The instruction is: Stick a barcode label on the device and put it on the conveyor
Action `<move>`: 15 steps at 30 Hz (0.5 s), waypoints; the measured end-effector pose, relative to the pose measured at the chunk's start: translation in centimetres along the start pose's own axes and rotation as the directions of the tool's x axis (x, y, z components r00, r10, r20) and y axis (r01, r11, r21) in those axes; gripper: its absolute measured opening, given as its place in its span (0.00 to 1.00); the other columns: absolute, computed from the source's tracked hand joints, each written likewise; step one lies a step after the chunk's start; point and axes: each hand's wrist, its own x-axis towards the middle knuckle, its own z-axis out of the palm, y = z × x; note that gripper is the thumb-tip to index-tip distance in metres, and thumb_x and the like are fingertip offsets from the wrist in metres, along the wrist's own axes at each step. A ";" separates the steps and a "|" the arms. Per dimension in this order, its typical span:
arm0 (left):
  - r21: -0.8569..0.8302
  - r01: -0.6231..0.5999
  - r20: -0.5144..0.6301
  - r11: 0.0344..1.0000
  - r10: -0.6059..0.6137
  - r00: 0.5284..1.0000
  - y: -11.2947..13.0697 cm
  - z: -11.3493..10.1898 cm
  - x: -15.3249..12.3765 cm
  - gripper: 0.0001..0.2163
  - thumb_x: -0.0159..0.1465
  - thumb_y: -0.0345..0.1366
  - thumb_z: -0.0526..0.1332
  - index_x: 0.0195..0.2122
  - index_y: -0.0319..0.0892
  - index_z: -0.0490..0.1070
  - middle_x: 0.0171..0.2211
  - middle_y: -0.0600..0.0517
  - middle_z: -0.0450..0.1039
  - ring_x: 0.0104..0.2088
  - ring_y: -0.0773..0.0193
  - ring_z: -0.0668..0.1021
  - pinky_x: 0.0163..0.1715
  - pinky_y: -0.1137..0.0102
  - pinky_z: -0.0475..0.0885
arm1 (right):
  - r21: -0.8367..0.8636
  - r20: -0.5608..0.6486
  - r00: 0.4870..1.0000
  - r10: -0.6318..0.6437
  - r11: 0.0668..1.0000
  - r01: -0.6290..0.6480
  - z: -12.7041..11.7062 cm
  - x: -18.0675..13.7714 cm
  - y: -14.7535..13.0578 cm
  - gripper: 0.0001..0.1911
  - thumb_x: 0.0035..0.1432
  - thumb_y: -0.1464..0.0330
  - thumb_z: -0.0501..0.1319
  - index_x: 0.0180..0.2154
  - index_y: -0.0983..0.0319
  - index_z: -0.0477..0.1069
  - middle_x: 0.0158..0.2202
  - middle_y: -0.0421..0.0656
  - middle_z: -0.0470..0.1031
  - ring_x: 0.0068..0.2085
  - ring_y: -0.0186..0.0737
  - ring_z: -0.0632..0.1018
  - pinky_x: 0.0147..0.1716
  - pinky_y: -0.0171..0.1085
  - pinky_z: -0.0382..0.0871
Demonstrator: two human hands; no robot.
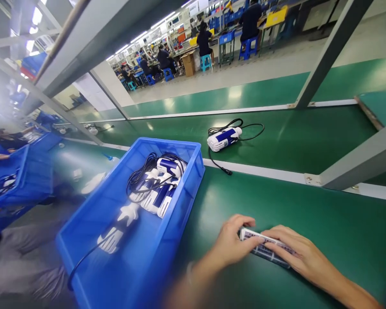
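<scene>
I have both hands low on the green bench (324, 214), meeting on a flat strip of labels (265, 249) that lies on the surface. My left hand (231, 244) has its grip curled over the strip's left end, fingertips pressed down on it. My right hand (296, 253) lies along the strip's right part, its grip flattened on top with the fingers stretched toward the left hand; whether either thumb is under the strip I cannot tell.

Just left of the left grip, touching the bench edge, sits a blue bin (180, 206). Inside it lies a heap of white and blue devices (157, 189) tangled in black cords, blurred toward the near end.

Beyond both grips, past a white rail, a single white and blue device (224, 138) lies on the green belt (309, 137), its black cord (218, 165) trailing back over the rail toward me.

Far off, seated people (204, 40) work at other tables.
</scene>
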 end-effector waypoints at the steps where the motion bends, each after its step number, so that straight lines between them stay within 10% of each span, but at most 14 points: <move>1: -0.007 0.022 0.037 1.000 -0.021 0.999 0.0 0.2 -0.1 0.10 0.58 0.36 0.67 0.41 0.40 0.78 0.38 0.49 0.77 0.39 0.62 0.77 0.43 0.68 0.72 | 0.036 0.004 1.000 0.008 0.999 -0.008 0.3 0.0 -0.2 0.18 0.65 0.50 0.57 0.42 0.53 0.78 0.42 0.44 0.75 0.43 0.46 0.75 0.42 0.41 0.73; 15: -0.105 0.080 -0.074 0.991 -0.088 0.993 0.1 0.3 -0.2 0.08 0.58 0.37 0.66 0.25 0.39 0.78 0.24 0.52 0.73 0.28 0.67 0.73 0.31 0.72 0.64 | 0.307 0.013 0.979 0.203 0.931 -0.198 0.9 0.2 -1.1 0.23 0.62 0.47 0.58 0.29 0.58 0.74 0.33 0.43 0.74 0.35 0.40 0.75 0.35 0.33 0.71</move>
